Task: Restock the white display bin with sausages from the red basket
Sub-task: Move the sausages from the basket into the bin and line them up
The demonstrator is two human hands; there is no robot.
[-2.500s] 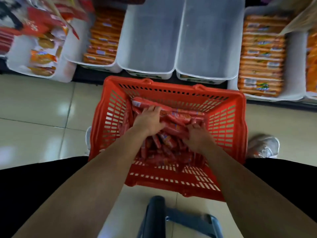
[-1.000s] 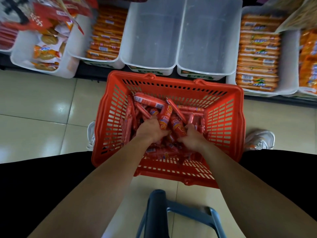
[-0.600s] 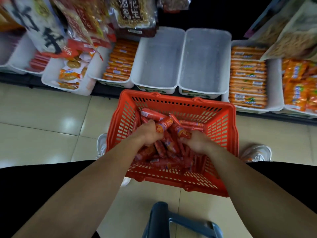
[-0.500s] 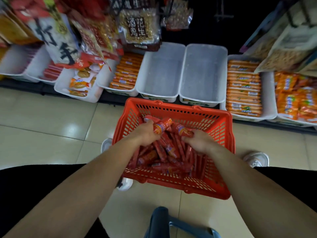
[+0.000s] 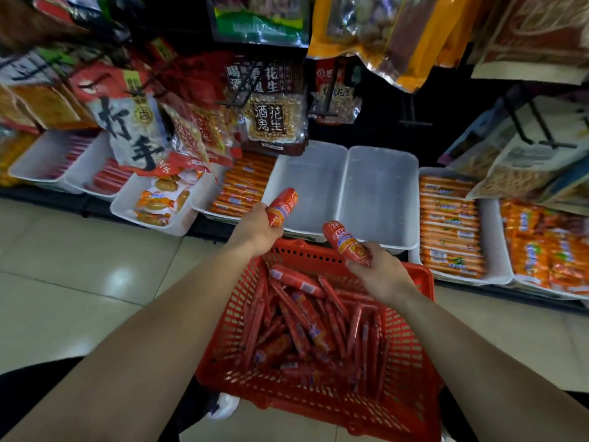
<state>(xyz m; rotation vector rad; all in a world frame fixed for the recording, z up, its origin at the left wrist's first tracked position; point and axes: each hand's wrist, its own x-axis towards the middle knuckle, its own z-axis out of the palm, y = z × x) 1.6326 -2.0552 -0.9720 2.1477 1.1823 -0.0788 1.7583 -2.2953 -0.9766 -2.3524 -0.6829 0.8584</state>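
Two sausages were out of the red basket (image 5: 411, 355) and in the air, neither yet in a bin. The left hand (image 5: 256, 229) had its fingers curled round the lower half of the left sausage (image 5: 282, 207), tip pointing to 1 o'clock, over the near rim of the left white bin (image 5: 314, 183). The right hand (image 5: 381, 275) gripped the right sausage (image 5: 345, 242) by its lower end, tip to 11 o'clock, above the basket's far rim and just short of the right white bin (image 5: 379, 193). Both bins sat at 12 o'clock of the basket, side by side and bare inside; could not tell which one was meant. Loose sausages (image 5: 302, 317) lay criss-cross in the basket. Risks, as judged: the film looked glossy and the grips were low, so either sausage could slide out. If let go early, the right one would fall back into the basket or into the dark gap before the shelf. A toss would likely leave them askew. Splitting the pair across both bins would misplace one if only one bin was intended. A hanging peanut bag (image 5: 274, 122) overlapped the left bin's far corner at 11 o'clock, and a deep reach would brush it. Orange sticks (image 5: 242, 193) filled the tray at 9 o'clock of the left bin and orange packs (image 5: 449, 224) the tray at 3 o'clock of the right; a stray sausage could land among them. Tiled floor (image 5: 79, 260) lay at 9 o'clock of the basket. Only the basket's far rim stood between the right hand and the bins.
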